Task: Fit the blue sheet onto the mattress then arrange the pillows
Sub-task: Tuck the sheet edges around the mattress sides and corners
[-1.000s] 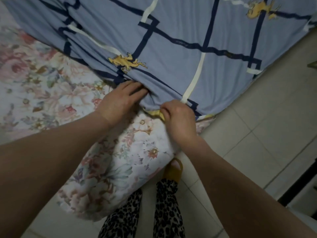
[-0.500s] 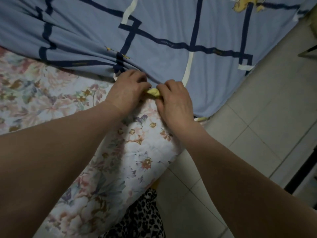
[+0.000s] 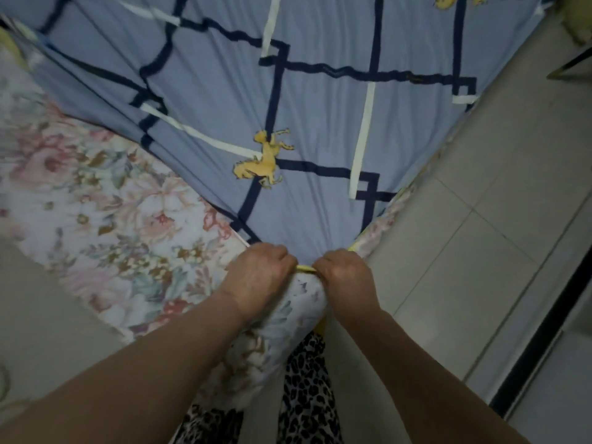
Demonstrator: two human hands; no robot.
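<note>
A: Tiled floor (image 3: pixel 480 251) on our right, bed corner pointing straight at us. We see the mattress (image 3: pixel 105 200), floral cover, bare along its left side and at the corner tip.

B: And the sheet (image 3: pixel 320 107)? We have it spread over the top, pulled taut, creases fanning into the corner.

A: Yes. Both fists sit at that corner. Left hand (image 3: pixel 259 277) and right hand (image 3: pixel 344 277) are just beside each other, fingers curled tight, pinching the sheet's yellow hem (image 3: pixel 304 267) between them.

B: Why there? We'd judge the close grip gathers the elastic edge so it can be hooked down over the corner.

A: Agreed, not yet hooked; the hem lies on top of the tip.

B: Versus half a second ago?

A: Hands were higher up the mattress; now they've dragged the hem toward us to the tip. More floral was showing below them then. Sheet looks tighter, and the horse print (image 3: pixel 262 160) has slid down into the middle.

B: Pillows?

A: We can't make any out for sure.
</note>
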